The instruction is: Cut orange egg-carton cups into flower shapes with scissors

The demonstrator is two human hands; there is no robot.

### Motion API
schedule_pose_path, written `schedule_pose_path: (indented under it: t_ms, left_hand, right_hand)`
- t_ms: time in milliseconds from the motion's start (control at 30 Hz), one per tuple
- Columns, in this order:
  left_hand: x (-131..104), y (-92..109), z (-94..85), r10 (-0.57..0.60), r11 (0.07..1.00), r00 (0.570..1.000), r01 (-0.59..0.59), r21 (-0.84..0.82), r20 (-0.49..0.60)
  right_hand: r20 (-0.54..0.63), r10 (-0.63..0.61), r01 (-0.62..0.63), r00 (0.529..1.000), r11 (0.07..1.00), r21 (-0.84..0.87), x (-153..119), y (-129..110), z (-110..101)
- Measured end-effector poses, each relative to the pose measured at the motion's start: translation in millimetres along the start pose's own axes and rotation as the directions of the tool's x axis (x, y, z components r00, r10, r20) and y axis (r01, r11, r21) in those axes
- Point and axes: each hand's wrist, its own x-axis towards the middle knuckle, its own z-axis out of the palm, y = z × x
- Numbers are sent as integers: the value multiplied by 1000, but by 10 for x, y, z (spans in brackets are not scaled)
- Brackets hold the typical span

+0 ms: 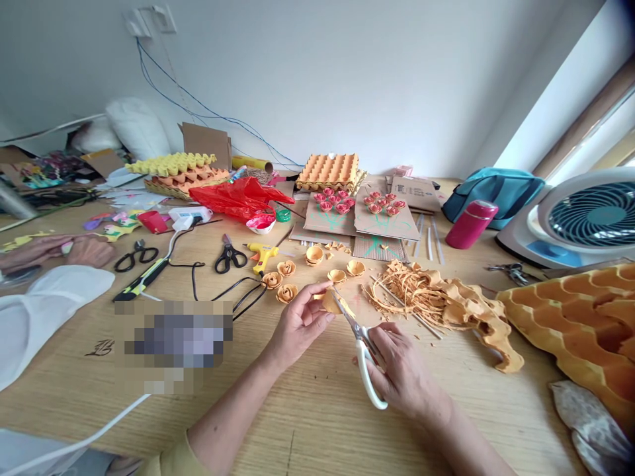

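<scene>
My left hand (302,320) is closed, pinching a small yellow-orange egg carton piece (331,302) between thumb and fingers. In my right hand (397,367) are white-handled scissors (366,360), their blades against that piece. Just beyond my hands sit cut carton cups (337,276), with one more cup stack (314,256) behind them. To the left of my left hand lie several rolled carton roses (286,293). Right of the scissors is a heap of carton strips and scraps (411,291).
A yellow glue gun (262,256) and black scissors (230,256) lie left of centre. Painted flowers on cardboard (381,221) and an egg tray stack (328,172) stand behind. At right are a pink bottle (471,225), a fan (590,218) and a large egg tray (560,317). Another person's hand (89,252) is at far left.
</scene>
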Motion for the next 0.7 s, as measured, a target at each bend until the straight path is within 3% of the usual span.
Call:
schedule_pose_path:
  t_ms: [200, 433, 700]
  left_hand:
    - [4, 68, 26, 17, 1000, 999, -16, 11, -34]
    - [-14, 13, 2, -94, 970, 995, 99, -221, 30]
    - [-5, 19, 5, -74, 990, 996, 78, -113, 40]
  right_hand:
    - [16, 23, -23, 1000, 1000, 15, -7, -19, 27]
    - [24, 5, -5, 1000, 999, 33, -18, 25, 54]
    - [19, 1, -1, 1000, 1000, -18, -8, 51, 58]
